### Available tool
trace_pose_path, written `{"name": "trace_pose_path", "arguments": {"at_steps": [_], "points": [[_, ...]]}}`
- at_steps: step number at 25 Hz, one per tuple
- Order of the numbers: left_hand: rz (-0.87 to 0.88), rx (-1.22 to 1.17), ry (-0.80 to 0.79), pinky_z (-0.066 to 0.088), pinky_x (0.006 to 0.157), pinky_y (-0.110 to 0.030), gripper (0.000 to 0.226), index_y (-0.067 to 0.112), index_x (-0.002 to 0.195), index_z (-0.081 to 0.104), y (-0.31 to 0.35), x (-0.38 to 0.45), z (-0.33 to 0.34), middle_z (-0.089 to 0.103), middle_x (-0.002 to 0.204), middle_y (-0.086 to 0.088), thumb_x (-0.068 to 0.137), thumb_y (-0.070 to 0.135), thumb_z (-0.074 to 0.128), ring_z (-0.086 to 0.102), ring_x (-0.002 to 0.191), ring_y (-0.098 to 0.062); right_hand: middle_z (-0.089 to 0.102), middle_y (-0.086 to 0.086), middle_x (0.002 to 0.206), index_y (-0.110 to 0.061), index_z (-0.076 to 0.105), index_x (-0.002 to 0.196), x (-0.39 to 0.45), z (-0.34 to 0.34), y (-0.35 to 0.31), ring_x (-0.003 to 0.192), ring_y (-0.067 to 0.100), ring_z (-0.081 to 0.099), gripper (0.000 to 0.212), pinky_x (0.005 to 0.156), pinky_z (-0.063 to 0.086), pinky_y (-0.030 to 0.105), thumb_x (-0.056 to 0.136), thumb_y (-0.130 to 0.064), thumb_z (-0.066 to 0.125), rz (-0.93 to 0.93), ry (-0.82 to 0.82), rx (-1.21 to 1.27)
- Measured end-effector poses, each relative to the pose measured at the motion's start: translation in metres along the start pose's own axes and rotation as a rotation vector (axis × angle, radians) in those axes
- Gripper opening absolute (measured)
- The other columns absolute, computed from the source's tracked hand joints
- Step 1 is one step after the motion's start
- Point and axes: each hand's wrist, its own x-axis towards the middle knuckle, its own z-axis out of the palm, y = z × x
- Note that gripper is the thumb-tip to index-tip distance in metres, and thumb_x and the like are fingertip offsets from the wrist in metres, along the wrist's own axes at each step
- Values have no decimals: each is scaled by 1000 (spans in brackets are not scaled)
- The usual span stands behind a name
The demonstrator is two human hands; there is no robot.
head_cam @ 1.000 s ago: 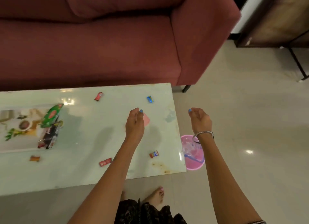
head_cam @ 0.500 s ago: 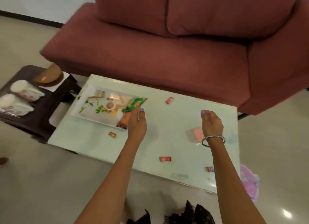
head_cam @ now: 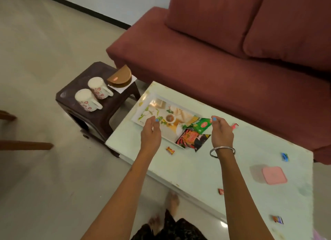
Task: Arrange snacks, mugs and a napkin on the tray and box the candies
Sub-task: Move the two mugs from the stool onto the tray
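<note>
Now both hands over the tray, formerly farther right.

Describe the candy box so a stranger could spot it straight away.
Find the pale green table in front of the red sofa. Toward its right end sits the candy box, a flat pink square with rounded corners, far bigger than the small wrapped candies around it.

We see a tray on the table's left end, two snack packets lying at its right end. Left of the table, a stool bears two mugs. A sofa stands behind, and candies lie scattered on the table.
</note>
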Motion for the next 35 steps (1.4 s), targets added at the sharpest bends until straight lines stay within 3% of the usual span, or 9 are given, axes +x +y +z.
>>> {"name": "trace_pose_path", "arguments": {"at_steps": [4, 8, 12, 15, 18, 20, 24, 29, 35], "points": [[-12, 9, 98, 35, 94, -25, 41, 14, 135, 41, -3, 34, -35, 51, 135, -6, 99, 30, 32, 47, 122, -19, 63, 10, 119, -11, 61, 116, 11, 58, -34, 99, 15, 52, 31, 71, 28, 10, 98, -21, 37, -108, -133, -44], [-65, 17, 174, 33, 94, -26, 44, 14, 137, 36, -1, 72, -65, 47, 139, -8, 98, 31, 35, 46, 122, -20, 65, 14, 116, -8, 61, 114, 20, 113, -67, 100, 23, 57, 29, 65, 30, 8, 98, -17, 38, -207, -266, -83], [-146, 8, 243, 31, 112, -39, 58, 13, 142, 28, -6, 105, -101, 33, 150, -9, 92, 29, 51, 33, 137, -23, 64, 9, 119, -14, 60, 116, 29, 174, -98, 110, 23, 58, 25, 87, 40, 22, 93, -22, 50, -250, -459, -108], [-186, 27, 289, 36, 109, -43, 66, 13, 140, 30, -16, 129, -140, 37, 146, -11, 84, 25, 63, 38, 133, -27, 63, 6, 122, -15, 59, 116, 31, 226, -121, 113, 23, 57, 32, 90, 42, 29, 85, -22, 63, -290, -586, -137], [-188, 116, 369, 40, 98, -32, 64, 13, 134, 38, -23, 163, -182, 47, 137, -9, 78, 21, 69, 47, 124, -25, 63, 5, 122, -17, 57, 120, 35, 287, -147, 112, 23, 57, 46, 86, 41, 26, 77, -26, 72, -361, -670, -231], [-172, 224, 385, 39, 97, -34, 67, 13, 135, 38, -26, 187, -204, 45, 138, -10, 77, 20, 71, 44, 125, -26, 61, 5, 126, -18, 54, 123, 39, 320, -162, 116, 23, 55, 55, 90, 43, 29, 73, -28, 75, -388, -705, -300], [-176, 437, 332, 39, 102, -44, 72, 13, 137, 33, -31, 250, -255, 40, 141, -13, 76, 24, 71, 41, 127, -31, 58, 7, 130, -14, 51, 128, 50, 399, -196, 120, 25, 52, 64, 98, 43, 35, 70, -23, 78, -448, -773, -434], [-210, 725, 86, 29, 109, -52, 90, 18, 141, 24, -44, 311, -281, 23, 152, -13, 70, 29, 77, 22, 139, -33, 47, 9, 140, -16, 46, 131, 59, 475, -218, 130, 28, 41, 65, 105, 37, 38, 73, -21, 74, -541, -831, -613], [-272, 772, -108, 28, 110, -57, 103, 22, 142, 18, -71, 338, -288, 17, 153, -12, 63, 19, 83, 14, 141, -37, 23, 12, 154, -29, 35, 137, 73, 530, -212, 136, 34, 31, 74, 104, 36, 49, 73, -26, 72, -645, -911, -967]]}}
